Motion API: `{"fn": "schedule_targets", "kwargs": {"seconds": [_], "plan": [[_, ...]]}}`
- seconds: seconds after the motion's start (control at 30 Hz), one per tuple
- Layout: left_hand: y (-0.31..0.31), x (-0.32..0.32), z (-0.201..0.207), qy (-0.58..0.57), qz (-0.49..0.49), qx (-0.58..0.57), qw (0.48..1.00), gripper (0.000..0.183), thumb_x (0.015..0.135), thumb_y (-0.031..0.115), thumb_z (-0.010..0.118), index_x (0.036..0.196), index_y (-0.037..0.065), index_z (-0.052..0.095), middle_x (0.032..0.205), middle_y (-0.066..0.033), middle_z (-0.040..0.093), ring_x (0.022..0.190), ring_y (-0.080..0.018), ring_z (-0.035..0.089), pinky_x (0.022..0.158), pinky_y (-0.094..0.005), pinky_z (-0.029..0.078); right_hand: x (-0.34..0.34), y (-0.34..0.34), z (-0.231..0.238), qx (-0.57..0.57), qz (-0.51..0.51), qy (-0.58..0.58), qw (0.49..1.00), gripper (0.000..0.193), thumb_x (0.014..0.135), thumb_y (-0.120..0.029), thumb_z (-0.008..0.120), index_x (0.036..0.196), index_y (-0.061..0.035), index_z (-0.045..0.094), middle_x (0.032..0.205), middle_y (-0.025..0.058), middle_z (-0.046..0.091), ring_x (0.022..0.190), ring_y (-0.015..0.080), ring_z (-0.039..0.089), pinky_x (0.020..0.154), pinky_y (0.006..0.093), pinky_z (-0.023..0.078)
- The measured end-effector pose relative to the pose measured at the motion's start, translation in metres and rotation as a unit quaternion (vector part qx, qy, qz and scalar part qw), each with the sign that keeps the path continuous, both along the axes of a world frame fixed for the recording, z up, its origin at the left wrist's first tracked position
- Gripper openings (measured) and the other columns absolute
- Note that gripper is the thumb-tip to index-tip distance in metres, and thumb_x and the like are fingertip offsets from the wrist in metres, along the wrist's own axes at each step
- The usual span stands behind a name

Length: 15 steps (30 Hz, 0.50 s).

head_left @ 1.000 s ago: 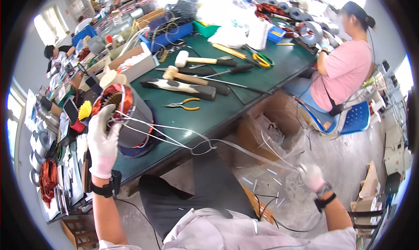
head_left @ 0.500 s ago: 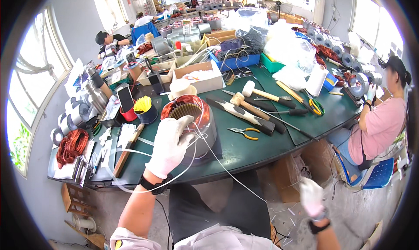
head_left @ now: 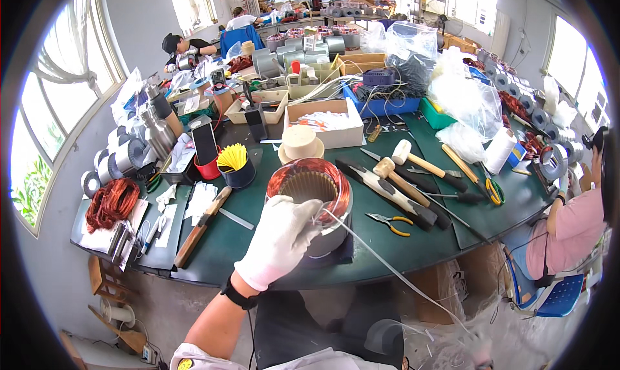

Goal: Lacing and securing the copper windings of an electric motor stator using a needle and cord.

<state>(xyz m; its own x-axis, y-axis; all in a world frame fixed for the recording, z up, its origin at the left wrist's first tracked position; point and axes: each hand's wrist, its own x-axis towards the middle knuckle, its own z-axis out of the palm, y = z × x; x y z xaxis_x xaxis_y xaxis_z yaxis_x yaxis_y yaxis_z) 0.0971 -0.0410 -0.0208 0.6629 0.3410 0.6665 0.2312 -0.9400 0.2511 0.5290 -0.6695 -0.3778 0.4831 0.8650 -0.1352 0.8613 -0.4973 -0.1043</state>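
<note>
A motor stator (head_left: 340,192) with copper-coloured windings stands upright on the bench in front of me. My left hand (head_left: 278,237), in a white glove, is at its near rim, thumb and fingers pinched on a white cord (head_left: 394,270) by the winding. From there the cord stretches down to the right, past the bench edge. My right hand (head_left: 478,347) is low at the lower right, where the cord leads; motion smears it, so its fingers cannot be made out.
Right of the stator lie pliers (head_left: 389,224), a wooden mallet (head_left: 400,176) and a white-headed mallet (head_left: 429,163). On the left are a wooden bar (head_left: 203,228), a cup of yellow strips (head_left: 236,173) and a copper coil bundle (head_left: 111,205). A co-worker (head_left: 575,228) sits at the right.
My right hand has moved lower, toward the bottom edge. The wide cord loop around my left wrist is gone, and the cord now runs out to the right. The view has shifted.
</note>
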Motion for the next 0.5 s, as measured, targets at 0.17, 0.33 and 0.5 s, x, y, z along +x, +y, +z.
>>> {"fn": "schedule_targets", "kwargs": {"seconds": [0.17,0.33,0.5], "plan": [[0.011,-0.024,-0.011,-0.027,0.024,-0.024,0.999,0.056,0.076,0.001,0.086,0.129,0.005,0.067,0.106,-0.0110,0.065,0.102,-0.0348,0.060,0.097,-0.0453,0.048,0.033,-0.154,0.016,-0.272,-0.021,-0.104,0.956,0.058,0.090,-0.027,0.073,0.147,-0.0242,0.065,0.157,0.0067,0.058,0.137,0.0314,0.061,0.104,0.0521,0.055],[0.013,-0.022,-0.009,-0.018,0.010,-0.030,0.999,0.054,0.077,0.000,0.086,0.128,0.005,0.068,0.104,-0.0109,0.066,0.102,-0.0347,0.061,0.099,-0.0451,0.047,-0.009,0.128,0.072,0.032,0.001,-0.075,0.997,0.031,0.088,-0.013,0.066,0.117,-0.0020,0.074,0.106,0.0165,0.073,0.091,0.0387,0.071,0.079,0.0474,0.059],[0.012,-0.020,-0.008,-0.024,-0.001,-0.017,1.000,0.047,0.080,0.002,0.085,0.124,0.005,0.069,0.103,-0.0109,0.067,0.101,-0.0352,0.061,0.099,-0.0457,0.048,-0.210,0.429,0.282,0.393,0.126,0.123,0.903,0.032,0.102,-0.007,0.054,0.129,-0.0033,0.071,0.122,0.0229,0.074,0.108,0.0418,0.073,0.095,0.0445,0.060]]}}
